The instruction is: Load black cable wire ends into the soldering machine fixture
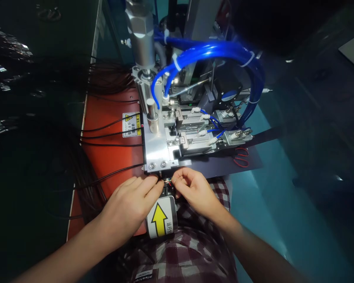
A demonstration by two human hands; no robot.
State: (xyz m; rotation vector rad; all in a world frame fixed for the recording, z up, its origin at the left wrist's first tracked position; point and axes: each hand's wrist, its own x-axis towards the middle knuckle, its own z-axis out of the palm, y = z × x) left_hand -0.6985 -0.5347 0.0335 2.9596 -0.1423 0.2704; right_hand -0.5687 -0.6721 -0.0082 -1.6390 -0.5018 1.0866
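Thin coloured wires (167, 181) show in the small gap between my two hands, just below the front end of the metal machine head (157, 151). From the right, my right hand (196, 192) pinches at these wires with thumb and forefinger. My left hand (137, 196) lies to the left of them, its fingers closed and pressed together; what they hold is hidden. Right below the fingertips is a black part of the machine, with a white plate bearing a yellow arrow (159, 220) nearer to me.
Black cables (115, 133) run across the orange-red machine bed (106, 157) on the left. Blue air hoses (218, 49) arch over the small cylinders (194, 141). Red-handled scissors (241, 157) lie to the right. A warning label (131, 125) is stuck beside the head.
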